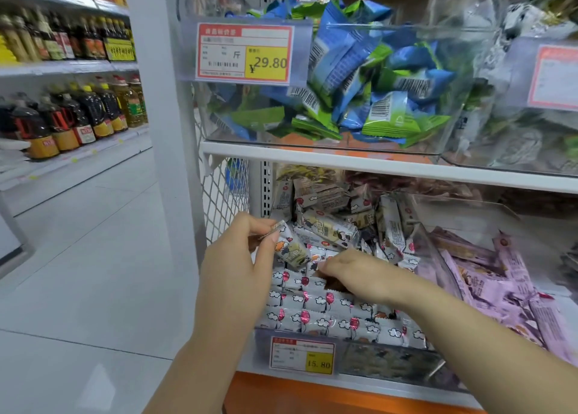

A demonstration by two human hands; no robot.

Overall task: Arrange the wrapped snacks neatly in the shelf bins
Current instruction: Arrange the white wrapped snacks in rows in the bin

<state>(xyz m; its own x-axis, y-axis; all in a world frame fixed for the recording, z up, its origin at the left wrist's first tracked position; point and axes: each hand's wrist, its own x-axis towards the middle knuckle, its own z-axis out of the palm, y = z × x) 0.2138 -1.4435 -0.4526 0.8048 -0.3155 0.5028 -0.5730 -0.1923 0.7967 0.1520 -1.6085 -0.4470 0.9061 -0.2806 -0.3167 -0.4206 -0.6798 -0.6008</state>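
While my left grip [239, 257] pinches a wrapped snack [291, 248] by its left end above the bin [391, 359] (lower shelf), my right grip [353, 273] curls among the rows [312, 320]; I cannot tell whether it holds anything.

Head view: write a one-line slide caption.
Left hand pinches a wrapped snack while the right hand reaches into the lower shelf bin.
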